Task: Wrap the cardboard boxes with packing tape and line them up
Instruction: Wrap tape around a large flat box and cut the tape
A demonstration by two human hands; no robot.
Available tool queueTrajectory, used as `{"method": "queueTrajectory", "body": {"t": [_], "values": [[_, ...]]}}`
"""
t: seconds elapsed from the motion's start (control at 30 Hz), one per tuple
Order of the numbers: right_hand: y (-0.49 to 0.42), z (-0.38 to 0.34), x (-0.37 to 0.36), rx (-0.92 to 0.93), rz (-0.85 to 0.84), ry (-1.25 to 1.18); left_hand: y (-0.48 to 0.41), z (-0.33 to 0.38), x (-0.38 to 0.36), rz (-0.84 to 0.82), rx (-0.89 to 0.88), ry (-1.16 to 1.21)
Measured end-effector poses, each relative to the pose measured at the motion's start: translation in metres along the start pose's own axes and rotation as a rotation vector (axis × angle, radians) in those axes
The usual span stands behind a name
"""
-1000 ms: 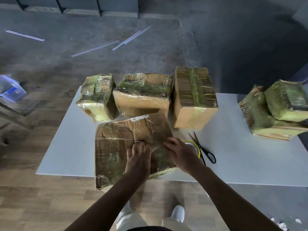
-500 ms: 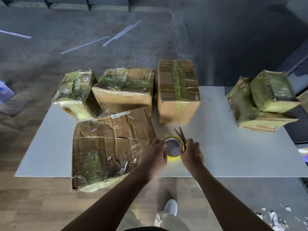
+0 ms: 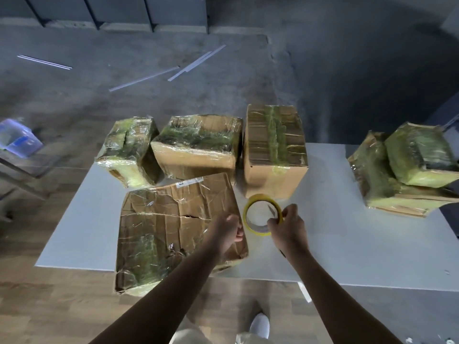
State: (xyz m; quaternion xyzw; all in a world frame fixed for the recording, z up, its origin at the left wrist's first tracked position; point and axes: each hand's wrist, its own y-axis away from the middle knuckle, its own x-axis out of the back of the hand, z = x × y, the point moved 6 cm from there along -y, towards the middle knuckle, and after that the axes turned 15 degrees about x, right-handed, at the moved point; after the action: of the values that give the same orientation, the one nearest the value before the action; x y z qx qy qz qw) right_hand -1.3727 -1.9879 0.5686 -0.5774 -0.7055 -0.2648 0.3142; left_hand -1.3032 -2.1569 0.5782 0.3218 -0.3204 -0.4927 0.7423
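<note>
I have the tape roll in the right hand. Thumb and fingers pinch its right-hand rim, and the ring is tipped up so I look through its hole. It sits near the middle of the desk, a little toward the near edge and just in front of the tall box. The left hand lies over the right edge of the big flat box with its fingers curled. I cannot tell whether it grips the cardboard, holds a loose tape end, or holds nothing. What matters for the next move is that the flat box lies directly left of the roll, just beside it. Its long axis runs from the near edge toward the far edge, slightly skewed, and its near end overhangs the desk. The left hand is clearly the closer one to it. I judge the tape has to be drawn leftward across the short width while the left hand steadies the box, and the overhang could let it tip. The small box, the middle box and the tall box line the far edge, and a stacked pair sits at the far right corner.
</note>
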Motion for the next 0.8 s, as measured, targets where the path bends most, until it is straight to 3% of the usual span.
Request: {"method": "queueTrajectory", "body": {"t": [0.2,0.5,0.8], "values": [[-0.001,-0.040,0.012,0.105,0.059,-0.132,0.004,0.019,0.021,-0.089,0.119,0.217],[-0.005,-0.096,-0.001,0.403,0.045,0.004,0.007,0.031,0.076,-0.062,0.011,0.215],[-0.006,-0.134,-0.023,0.560,-0.012,0.013,0.004,0.023,0.119,-0.032,0.009,0.271]]}}
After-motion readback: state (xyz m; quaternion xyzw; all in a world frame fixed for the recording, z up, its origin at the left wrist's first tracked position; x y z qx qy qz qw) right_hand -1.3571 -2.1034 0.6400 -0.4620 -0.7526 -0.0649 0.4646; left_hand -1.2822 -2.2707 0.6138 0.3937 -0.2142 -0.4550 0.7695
